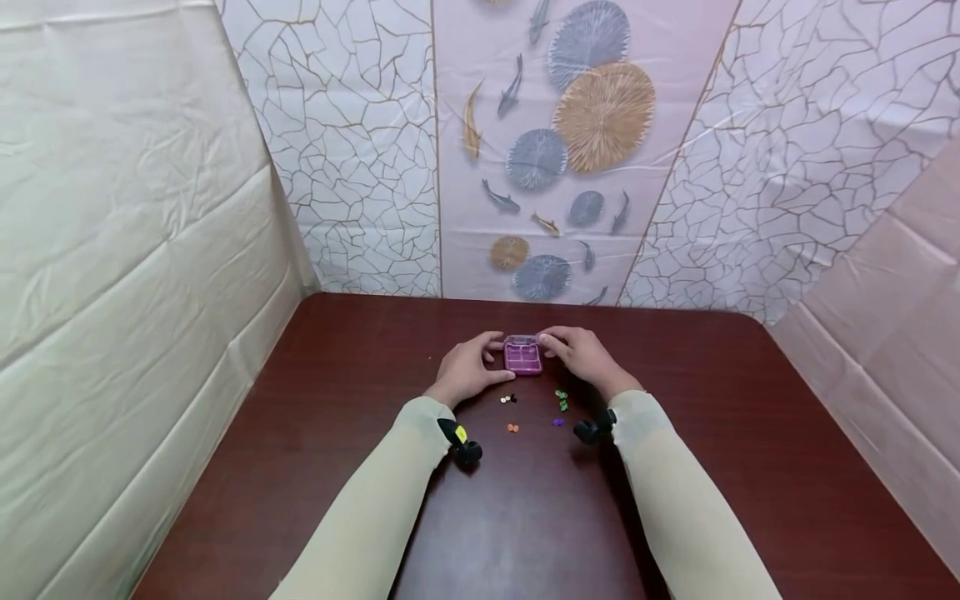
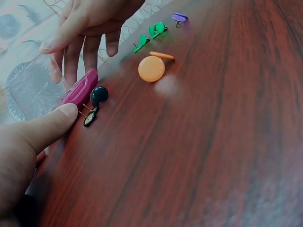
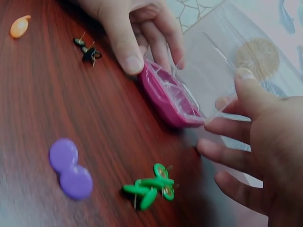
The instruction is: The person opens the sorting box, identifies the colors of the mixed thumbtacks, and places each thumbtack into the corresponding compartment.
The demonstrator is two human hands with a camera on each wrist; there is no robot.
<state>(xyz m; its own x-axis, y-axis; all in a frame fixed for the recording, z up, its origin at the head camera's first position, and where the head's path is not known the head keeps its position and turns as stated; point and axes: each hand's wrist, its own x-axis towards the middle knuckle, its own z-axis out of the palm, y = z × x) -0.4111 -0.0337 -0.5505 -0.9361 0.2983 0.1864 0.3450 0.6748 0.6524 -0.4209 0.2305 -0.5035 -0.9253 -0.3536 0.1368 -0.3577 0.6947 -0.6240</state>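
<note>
A small pink compartment box point(image 1: 522, 360) sits on the table with its clear lid point(image 3: 215, 71) raised. My left hand point(image 1: 468, 368) holds the box at its left, thumb at the near edge and fingers around the far side. At the right, my right hand point(image 1: 583, 357) pinches the lid's edge between thumb and forefinger, its other fingers spread. Thin clear dividers point(image 3: 175, 92) show inside the box. On the near side lie thumbtacks in small groups: black ones point(image 3: 90, 53), several green ones point(image 3: 149, 187), orange ones point(image 2: 151, 69) and purple ones point(image 3: 75, 180).
The dark red-brown wooden table point(image 1: 360, 500) reaches back to a patterned cloth point(image 1: 360, 150) hanging behind it. Pale cloth walls point(image 1: 135, 250) stand on both sides. A dark wrist camera point(image 1: 592, 428) sits at each sleeve cuff.
</note>
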